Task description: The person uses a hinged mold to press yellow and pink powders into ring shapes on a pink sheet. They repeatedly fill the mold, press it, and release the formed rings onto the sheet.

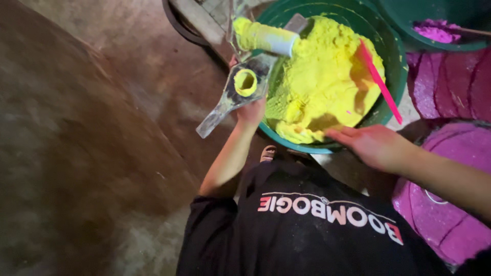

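Head camera looks down at a person in a black shirt (307,230) who sits on a brown floor (76,153). Left hand (250,111) is closed around the lower part of a flat metal tool (232,97), which it holds up beside the green tub (394,66). On this tool sits a small round mould (245,83), open at the top and coated with yellow powder. Just above it a short tube (266,37), also covered with yellow, lies tilted over the rim of the tub.

Right hand (371,144) is open, the fingers stretched flat, and it grasps nothing. It hovers at the near edge of the tub, and the fingertips are close to the yellow powder (322,76); whether they touch it I cannot tell. The powder fills the tub in a high heap. A pink stick (381,82) stands tilted in the heap, on its right side.

To the right lie flat pink discs (450,87), and a pink round surface (450,214) is under the right forearm. Another green tub (409,20) with pink powder (434,31) stands at the top right, just beside the first one.
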